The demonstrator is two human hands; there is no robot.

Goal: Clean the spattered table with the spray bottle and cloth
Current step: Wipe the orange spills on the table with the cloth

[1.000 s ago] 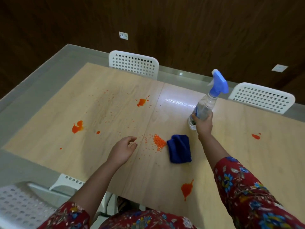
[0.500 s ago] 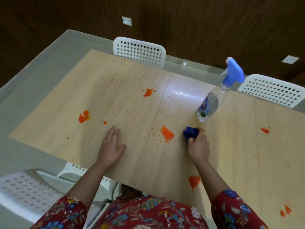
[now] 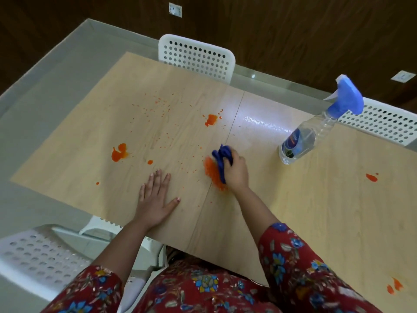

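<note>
**Cloth pressed onto an orange patch, bottle standing aside**

The right hand (image 3: 235, 171) is clenched around a bunched dark blue cloth (image 3: 222, 160), which sits on the wooden table (image 3: 293, 211) near the seam between its two panels. The cloth covers part of a dense orange patch (image 3: 212, 172); the orange shows along the cloth's left edge and runs down toward the wrist. The left hand (image 3: 155, 199) lies flat on the table with fingers spread, palm down, grasping nothing, just left of the seam and near the table's front edge.

The spray bottle (image 3: 302, 141) stands on the table to the right of the cloth, well apart from both hands; it is clear with a dark label and a blue trigger head (image 3: 346, 98) that looks tilted in this wide view. Other orange marks lie on the surface: a blot (image 3: 119, 152) to the left, a smaller one (image 3: 211, 119) beyond the cloth, fine specks scattered between them, a spot (image 3: 371, 177) on the right, and two marks (image 3: 393, 286) by the near right edge.

White perforated chairs stand at the far side (image 3: 196, 57) and at the near left (image 3: 33, 256). Both sleeves are red with a floral print
</note>
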